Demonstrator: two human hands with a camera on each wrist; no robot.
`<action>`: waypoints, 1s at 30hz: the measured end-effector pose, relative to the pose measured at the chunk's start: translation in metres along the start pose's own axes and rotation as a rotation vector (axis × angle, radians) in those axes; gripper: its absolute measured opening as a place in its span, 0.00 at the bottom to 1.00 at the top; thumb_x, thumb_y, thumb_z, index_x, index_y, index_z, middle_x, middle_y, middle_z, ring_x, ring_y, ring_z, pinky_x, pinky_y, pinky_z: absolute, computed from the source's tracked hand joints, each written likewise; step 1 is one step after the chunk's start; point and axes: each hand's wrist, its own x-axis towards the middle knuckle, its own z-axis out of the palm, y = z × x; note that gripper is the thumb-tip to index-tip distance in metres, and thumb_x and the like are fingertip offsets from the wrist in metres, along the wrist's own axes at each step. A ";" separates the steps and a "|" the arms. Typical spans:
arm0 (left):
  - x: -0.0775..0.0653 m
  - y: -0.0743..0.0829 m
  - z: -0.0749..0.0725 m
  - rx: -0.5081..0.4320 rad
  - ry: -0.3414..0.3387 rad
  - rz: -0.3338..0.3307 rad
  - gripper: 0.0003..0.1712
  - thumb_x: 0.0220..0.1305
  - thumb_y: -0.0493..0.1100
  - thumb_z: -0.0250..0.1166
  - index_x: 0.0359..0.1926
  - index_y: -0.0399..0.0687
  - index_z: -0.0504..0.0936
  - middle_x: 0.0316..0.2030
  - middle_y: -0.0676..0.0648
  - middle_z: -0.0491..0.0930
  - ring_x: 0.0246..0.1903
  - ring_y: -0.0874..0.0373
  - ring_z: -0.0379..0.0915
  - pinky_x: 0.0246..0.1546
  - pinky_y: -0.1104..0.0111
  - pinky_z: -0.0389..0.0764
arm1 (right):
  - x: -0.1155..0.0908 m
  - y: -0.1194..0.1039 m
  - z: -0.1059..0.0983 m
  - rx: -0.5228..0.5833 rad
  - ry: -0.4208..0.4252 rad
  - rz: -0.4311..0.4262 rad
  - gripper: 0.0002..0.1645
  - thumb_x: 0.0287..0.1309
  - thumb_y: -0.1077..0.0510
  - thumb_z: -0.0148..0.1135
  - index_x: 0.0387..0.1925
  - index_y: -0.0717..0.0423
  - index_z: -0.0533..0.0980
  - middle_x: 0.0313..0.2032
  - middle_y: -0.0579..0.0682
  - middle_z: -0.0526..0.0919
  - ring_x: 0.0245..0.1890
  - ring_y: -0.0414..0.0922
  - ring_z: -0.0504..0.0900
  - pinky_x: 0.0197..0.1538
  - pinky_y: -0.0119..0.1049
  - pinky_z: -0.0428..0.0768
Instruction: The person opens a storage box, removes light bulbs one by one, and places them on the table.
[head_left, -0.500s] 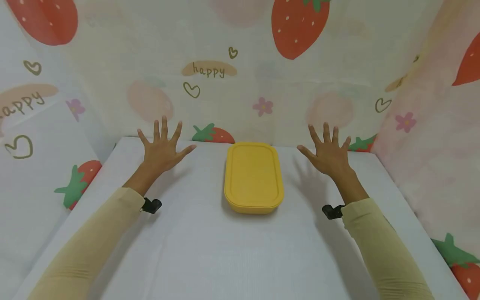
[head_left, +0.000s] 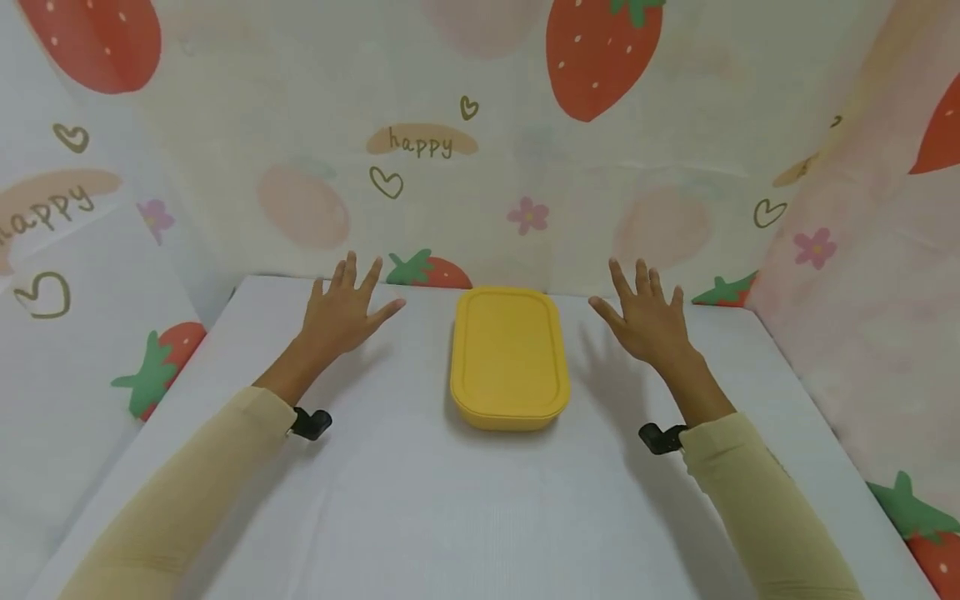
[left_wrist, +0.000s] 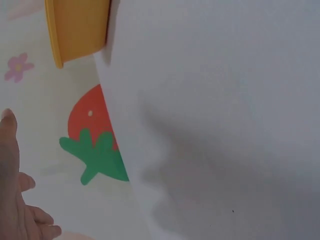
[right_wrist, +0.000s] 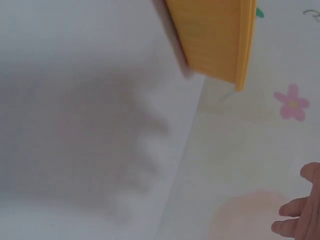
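Observation:
A yellow lidded box [head_left: 511, 354] with rounded corners stands on the white table, its lid on. To its left, my left hand [head_left: 339, 312] is held above the table with fingers spread, touching nothing. On the other side my right hand [head_left: 647, 321] hovers likewise, fingers spread and apart from the box. The left wrist view catches the side of the box [left_wrist: 80, 27] at the top and part of my left hand [left_wrist: 15, 190] at the left edge. In the right wrist view the box [right_wrist: 215, 37] is at the top, with some fingers of my right hand [right_wrist: 305, 210] at lower right.
The white table [head_left: 480, 508] reaches back to a cloth backdrop [head_left: 300, 100] printed with strawberries, flowers, hearts and "happy". Similar printed cloth hangs at the left and right sides. Each wrist wears a small black device [head_left: 311, 424].
Both hands have moved slightly inward, nearer the box, and their fingers appear a little lower and less widely fanned. The box has stayed in place on the table.

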 end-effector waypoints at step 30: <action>-0.038 0.095 0.021 -0.189 0.013 0.077 0.24 0.75 0.62 0.54 0.42 0.52 0.88 0.24 0.54 0.82 0.20 0.58 0.74 0.18 0.67 0.74 | -0.042 -0.057 0.041 0.138 -0.008 0.012 0.36 0.74 0.37 0.51 0.67 0.59 0.73 0.53 0.60 0.85 0.49 0.57 0.85 0.44 0.53 0.84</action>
